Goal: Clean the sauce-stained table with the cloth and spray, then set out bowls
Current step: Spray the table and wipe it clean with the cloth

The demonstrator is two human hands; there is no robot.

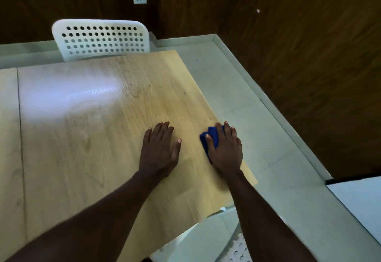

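- My right hand [225, 152], right of the frame's centre, lies flat with straight fingers on the blue cloth [212, 137], pressing it, not clenching it, at the right edge of the table [92, 138].
- My left hand [158, 150] rests flat and released on the table, near the cloth.
- A white chair [101, 39] stands behind the table, upper left.

cloth [212, 137]: dark blue, bunched, lying on the surface [103, 148] just beside its right edge, mostly covered by the right hand [225, 151] pressing flat on it | surface: light wood-grain top, glossy glare patch at its far-left part, 1 thin seam near its left side
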